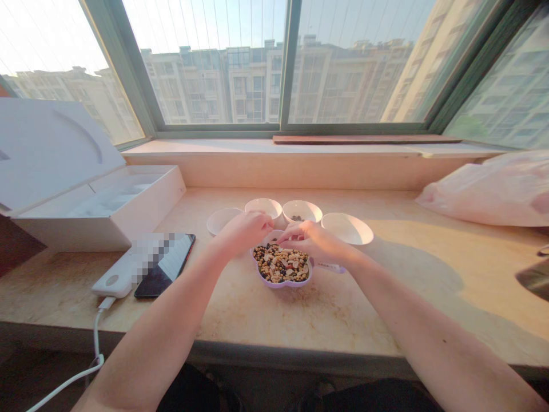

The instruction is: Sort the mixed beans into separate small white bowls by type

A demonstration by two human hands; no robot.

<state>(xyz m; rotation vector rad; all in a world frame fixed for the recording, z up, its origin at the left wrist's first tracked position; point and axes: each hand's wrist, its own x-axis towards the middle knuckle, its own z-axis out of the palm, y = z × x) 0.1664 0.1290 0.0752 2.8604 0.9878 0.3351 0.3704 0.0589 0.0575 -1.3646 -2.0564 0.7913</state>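
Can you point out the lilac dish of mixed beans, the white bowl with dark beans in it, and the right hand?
Lilac dish (281, 284), head view, front rim.
White bowl (309, 210), head view, inner wall.
Right hand (311, 240), head view, back of the hand.

Both arms reach forward and inward from the bottom corners of the view, bare from the elbow down. The left forearm (160, 332) slants up from the lower left, and the right forearm (437, 337) comes in lower and flatter from the right. The left hand (244, 232) is turned back of the hand up, with its fingers (266, 221) curled down and pointing right. The right hand (313, 241) faces it, back up too, its fingers (292, 231) bunched and pointing left. The two hands are close together, almost fingertip to fingertip, but a small gap shows between them. Whether either pinches anything is too small to tell.
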